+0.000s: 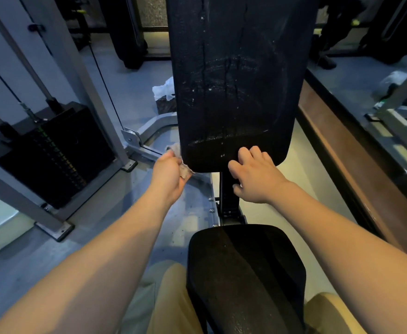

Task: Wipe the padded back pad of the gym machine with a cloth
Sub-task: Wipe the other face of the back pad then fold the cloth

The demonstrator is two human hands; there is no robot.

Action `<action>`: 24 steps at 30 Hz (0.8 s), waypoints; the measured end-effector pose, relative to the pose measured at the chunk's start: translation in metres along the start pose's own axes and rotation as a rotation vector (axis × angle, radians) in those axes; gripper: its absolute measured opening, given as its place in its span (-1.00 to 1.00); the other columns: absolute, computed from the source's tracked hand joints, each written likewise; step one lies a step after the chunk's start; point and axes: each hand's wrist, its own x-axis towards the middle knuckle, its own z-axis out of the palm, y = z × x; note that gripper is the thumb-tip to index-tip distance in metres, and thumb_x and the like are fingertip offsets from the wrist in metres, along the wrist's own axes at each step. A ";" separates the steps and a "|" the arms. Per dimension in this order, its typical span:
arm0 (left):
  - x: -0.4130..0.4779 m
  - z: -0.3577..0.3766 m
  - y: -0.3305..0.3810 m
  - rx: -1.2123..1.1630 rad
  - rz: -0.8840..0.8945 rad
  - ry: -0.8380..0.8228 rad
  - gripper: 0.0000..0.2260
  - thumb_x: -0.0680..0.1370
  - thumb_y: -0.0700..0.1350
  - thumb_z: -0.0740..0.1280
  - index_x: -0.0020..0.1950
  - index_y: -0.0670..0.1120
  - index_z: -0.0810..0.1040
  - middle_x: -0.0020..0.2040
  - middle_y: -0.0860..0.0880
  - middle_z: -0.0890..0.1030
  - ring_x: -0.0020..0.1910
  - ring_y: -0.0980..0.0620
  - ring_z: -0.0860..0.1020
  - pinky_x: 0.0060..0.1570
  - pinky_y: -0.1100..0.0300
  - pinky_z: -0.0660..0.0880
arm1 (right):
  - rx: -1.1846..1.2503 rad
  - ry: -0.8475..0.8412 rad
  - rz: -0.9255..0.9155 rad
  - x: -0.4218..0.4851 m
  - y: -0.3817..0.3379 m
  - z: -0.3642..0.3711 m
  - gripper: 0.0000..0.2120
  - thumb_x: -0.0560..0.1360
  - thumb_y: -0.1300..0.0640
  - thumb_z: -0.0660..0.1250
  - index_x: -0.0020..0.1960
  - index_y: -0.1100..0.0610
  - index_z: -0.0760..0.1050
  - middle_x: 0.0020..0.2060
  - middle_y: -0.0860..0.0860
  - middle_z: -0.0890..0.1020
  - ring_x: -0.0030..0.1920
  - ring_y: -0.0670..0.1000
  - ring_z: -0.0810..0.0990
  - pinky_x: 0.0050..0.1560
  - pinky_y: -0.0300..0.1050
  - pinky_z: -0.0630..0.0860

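Observation:
The black padded back pad (236,75) stands upright in the middle of the view, streaked with wet drips and pale smears. My left hand (167,173) is closed on a small greyish cloth (184,168) at the pad's lower left corner, with the cloth touching that edge. My right hand (255,175) rests with fingers spread on the pad's bottom edge, holding nothing. The black seat pad (243,276) lies below, between my legs.
A grey machine frame with a black weight stack (50,153) and cables stands at the left. A bag with white paper (165,95) sits on the floor behind the pad. A brown ledge (342,150) and a mirror run along the right.

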 end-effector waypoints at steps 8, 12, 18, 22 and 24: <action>-0.009 0.001 -0.012 0.051 -0.097 -0.002 -0.54 0.52 -0.48 0.00 0.27 -0.26 0.52 0.22 -0.31 0.61 0.21 -0.27 0.60 0.16 -0.14 0.58 | 0.009 -0.056 0.018 0.002 -0.003 -0.002 -0.65 0.48 -0.19 0.29 0.04 -0.05 0.19 0.04 -0.01 0.22 0.10 0.07 0.26 0.16 0.02 0.36; 0.000 0.003 0.012 0.347 0.024 0.014 -0.63 0.47 -0.49 0.02 -0.15 -0.20 0.57 -0.28 -0.16 0.63 -0.27 -0.13 0.60 -0.24 0.02 0.54 | 0.020 -0.102 0.011 0.004 -0.001 -0.007 -0.64 0.48 -0.22 0.30 0.04 -0.07 0.21 0.07 0.00 0.26 0.10 0.07 0.25 0.17 0.03 0.36; 0.004 0.012 0.035 0.584 0.341 -0.014 -0.53 0.49 -0.46 0.11 -0.50 -0.03 0.46 -0.52 0.15 0.35 -0.48 0.12 0.30 -0.41 0.22 0.23 | 0.033 -0.111 0.024 0.004 -0.002 -0.005 -0.65 0.46 -0.23 0.30 0.04 -0.05 0.25 0.05 0.00 0.25 0.07 0.07 0.22 0.13 0.03 0.32; -0.005 0.007 0.016 0.776 0.347 0.075 -0.75 0.49 -0.39 0.10 -0.30 -0.12 0.39 -0.37 0.00 0.34 -0.31 0.03 0.27 -0.33 0.17 0.21 | 0.032 -0.121 0.034 0.005 -0.005 -0.008 -0.61 0.46 -0.25 0.30 0.04 -0.05 0.22 0.05 0.00 0.21 0.06 0.07 0.19 0.11 0.03 0.29; -0.015 0.007 0.010 0.830 0.330 0.102 -0.74 0.46 -0.43 0.08 -0.31 -0.10 0.26 -0.35 -0.04 0.27 -0.32 0.01 0.22 -0.40 0.20 0.17 | 0.029 -0.127 0.038 0.004 -0.005 -0.008 -0.59 0.45 -0.26 0.30 0.05 -0.04 0.21 0.04 0.01 0.20 0.06 0.07 0.18 0.13 0.04 0.30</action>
